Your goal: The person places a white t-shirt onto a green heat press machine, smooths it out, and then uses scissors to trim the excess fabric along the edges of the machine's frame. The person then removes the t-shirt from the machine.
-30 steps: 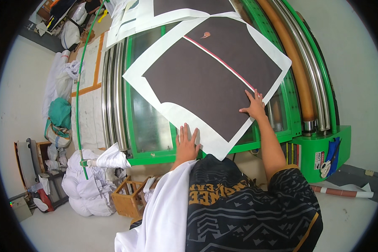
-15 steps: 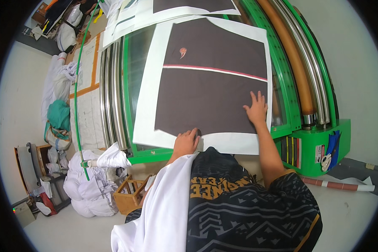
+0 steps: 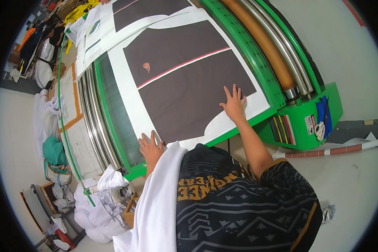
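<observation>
A dark brown garment panel [image 3: 185, 96] with a red and white stripe and a small emblem lies flat over a larger white sheet [image 3: 134, 105]. My right hand [image 3: 234, 103] rests with fingers spread on the panel's lower right part. My left hand [image 3: 151, 148] is open at the panel's lower left corner, its fingers over the white sheet's edge. Neither hand grasps anything. White cloth [image 3: 155, 201] hangs down over my left side and covers part of that arm.
Under the sheet is a green-framed machine bed [image 3: 113, 122], with steel rollers [image 3: 97, 122] on its left and a brown roller [image 3: 260, 42] on its right. Another dark panel [image 3: 151, 11] lies farther up. Someone's hand [image 3: 105, 1] shows at the top edge. White bundles [image 3: 92, 214] sit lower left.
The view has turned, so the panel appears tilted. My left hand has shifted from the panel's lower edge to its lower left corner, fingers more spread. My right hand stays on the panel's right side.
</observation>
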Motion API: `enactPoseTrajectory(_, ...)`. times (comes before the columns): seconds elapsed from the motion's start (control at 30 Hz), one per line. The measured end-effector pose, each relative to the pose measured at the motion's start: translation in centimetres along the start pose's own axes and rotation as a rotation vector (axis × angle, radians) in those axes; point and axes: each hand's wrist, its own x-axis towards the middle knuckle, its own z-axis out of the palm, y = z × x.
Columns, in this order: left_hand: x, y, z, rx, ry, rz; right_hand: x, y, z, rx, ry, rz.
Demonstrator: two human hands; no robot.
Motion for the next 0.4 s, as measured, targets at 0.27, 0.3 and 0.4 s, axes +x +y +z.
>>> enactPoseTrajectory(0.27, -0.8, 1.5, 0.9, -0.007, 0.001, 0.087, -3.4, -1.1, -2.2, 0.067, -0.209, 0.065)
enactPoseTrajectory(0.3, -0.6, 1.3, 1.2, 0.004, -0.017, 0.088, -3.7, -1.0, -2.3, 0.068, -0.226, 0.086)
enactPoseTrajectory(0.4, -0.6, 1.4, 1.3, 0.059, -0.071, 0.083, -4.1, -0.3, -3.0, 0.103, -0.298, 0.142)
